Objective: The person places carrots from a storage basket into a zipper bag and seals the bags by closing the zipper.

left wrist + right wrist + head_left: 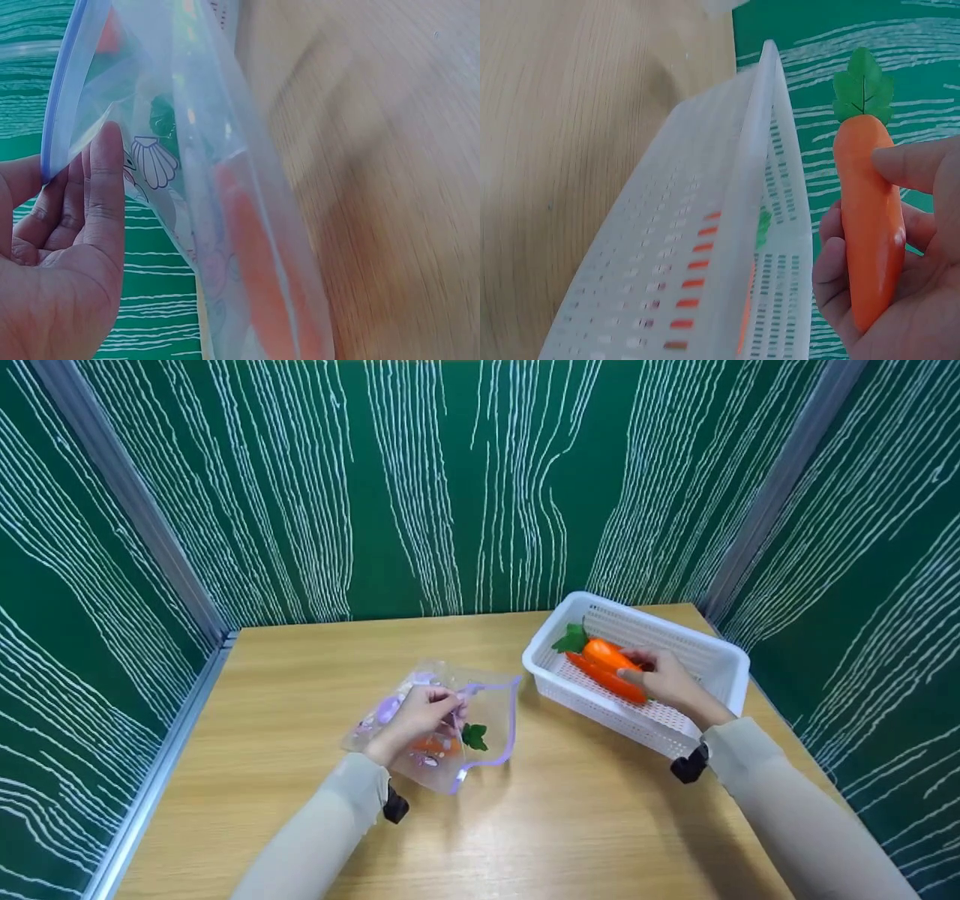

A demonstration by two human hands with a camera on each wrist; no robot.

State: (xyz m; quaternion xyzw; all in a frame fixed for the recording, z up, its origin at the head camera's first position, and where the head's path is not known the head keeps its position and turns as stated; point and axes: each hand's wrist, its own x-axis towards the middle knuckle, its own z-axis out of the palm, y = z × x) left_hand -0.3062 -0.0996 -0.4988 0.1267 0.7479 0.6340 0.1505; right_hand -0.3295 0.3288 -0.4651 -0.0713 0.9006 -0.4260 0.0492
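My left hand [427, 712] pinches the purple-edged rim of a clear printed zip bag [495, 697], holding its mouth apart. Through the plastic shows an orange carrot [262, 262], and its green leaf [474, 736] lies near the bag's mouth. In the right wrist view my right hand [922, 247] grips another carrot [870, 217], thumb on one side and fingers curled round the other, leaf top pointing away from the palm. The head view places this hand over the white basket [600, 712]. Beneath it, a red-orange vegetable [611, 681] lies in the basket, partly covered.
The perforated basket stands at the back right of the wooden table [300, 675]. Green walls with white lines [465, 495] close in the back and both sides, with metal posts [780, 487] at the corners.
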